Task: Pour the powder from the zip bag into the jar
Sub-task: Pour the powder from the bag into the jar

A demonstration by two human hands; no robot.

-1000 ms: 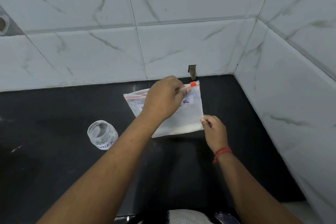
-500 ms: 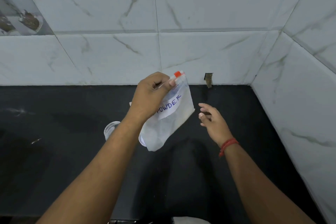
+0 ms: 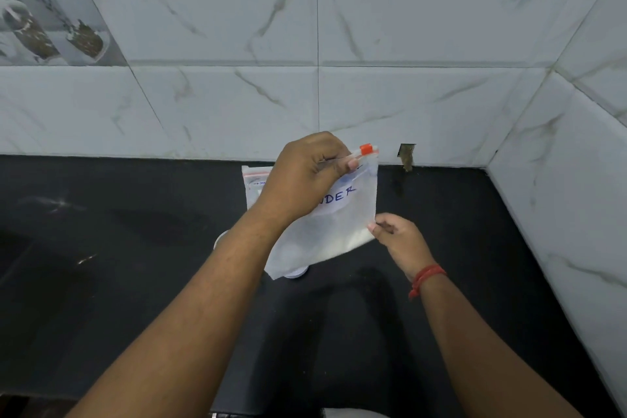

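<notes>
A clear zip bag (image 3: 342, 224) with a white label reading "POWDER" and an orange slider (image 3: 365, 149) hangs above the black counter (image 3: 135, 248), white powder settled along its lower edge. My left hand (image 3: 305, 176) pinches the bag's top edge near the slider. My right hand (image 3: 393, 234) pinches the bag's lower right corner. The glass jar (image 3: 297, 273) stands on the counter behind the bag and my left forearm; only slivers of its rim show.
White marble-look tiled walls (image 3: 373, 95) close off the back and the right side, meeting in a corner. A small dark notch (image 3: 406, 156) sits in the back wall just above the counter. A patterned tile is at the upper left.
The bag was lifted off the counter and swung over the jar. My right hand let go of the corner half a second ago and has now pinched it again. The view shifted.
</notes>
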